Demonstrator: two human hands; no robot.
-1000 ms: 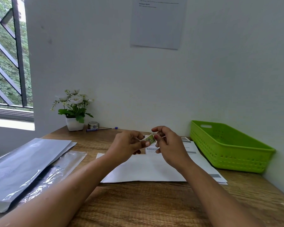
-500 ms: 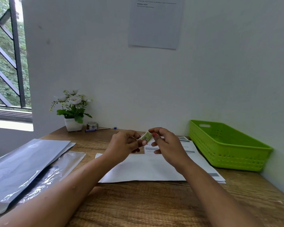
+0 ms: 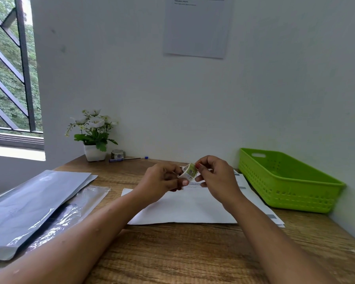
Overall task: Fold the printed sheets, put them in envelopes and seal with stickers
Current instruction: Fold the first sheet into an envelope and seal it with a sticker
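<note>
Above the middle of the table (image 3: 182, 253), both hands meet, raised off the wood. Left hand (image 3: 162, 181) grips the sticker roll (image 3: 190, 171), fingers curled round it, thumb underneath. Right hand (image 3: 217, 179) comes in from the other side, thumb and forefinger pinching the roll's top edge, where a green sticker shows. Whether a sticker is lifting free, I cannot tell.

Straight below the hands lies the white envelope (image 3: 184, 210), flat on the table. It sits on top of the printed sheets (image 3: 244, 181), which poke out on its right and far sides, grey bars showing along their edge.

Right of the sheets, close by, sits the green basket (image 3: 285, 193), up against the wall.

Over on the left, grey bags (image 3: 35, 197) lie stacked, with a clear plastic sleeve (image 3: 80, 203) beside them. At the far left corner stands a potted plant (image 3: 93, 136), with a second roll (image 3: 117, 154) and a pen (image 3: 127, 159) just to its right. High on the wall hangs a paper (image 3: 197, 27).
</note>
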